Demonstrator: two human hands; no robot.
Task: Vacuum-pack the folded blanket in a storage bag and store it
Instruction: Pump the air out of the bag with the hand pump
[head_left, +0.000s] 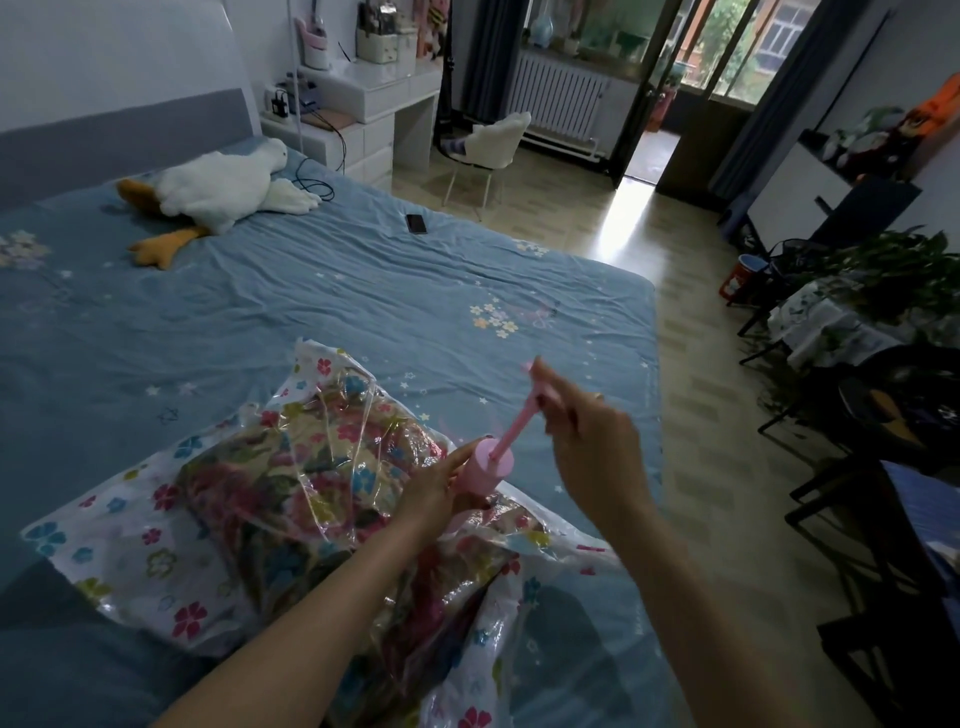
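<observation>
A clear storage bag (130, 545) printed with coloured flowers lies on the blue bed (363, 291), with the folded floral blanket (291, 499) inside it. A pink hand pump (485, 470) stands on the bag. My left hand (439, 486) grips the pump's cylinder. My right hand (582, 431) grips the pump's handle, and the pink rod (514, 428) is drawn out of the cylinder, slanting up to the right. The bag's plastic is loose and crinkled around the blanket.
A white plush goose (223, 189) lies near the headboard, and a dark phone (415, 223) rests by the bed's far edge. A white desk (374, 104) and chair (488, 145) stand beyond. Dark chairs, a table and plants (883, 270) crowd the right side.
</observation>
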